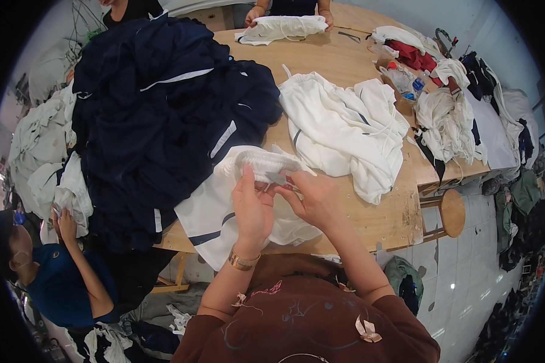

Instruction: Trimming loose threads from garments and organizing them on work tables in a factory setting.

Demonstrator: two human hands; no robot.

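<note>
A white garment with dark stripes and a gathered elastic waistband lies partly on the table edge in front of me. My left hand holds the waistband up from below, its fingers partly behind the cloth. Close beside it, my right hand is closed on small grey metal thread snips, their blades against the waistband. The right fingers also touch the cloth. Just beyond lies a pile of white trousers with drawstrings.
A large heap of navy garments fills the table's left side. Across the table a person holds a folded white garment; another handles white cloth at left. At right are more garments, a plastic bag and a stool.
</note>
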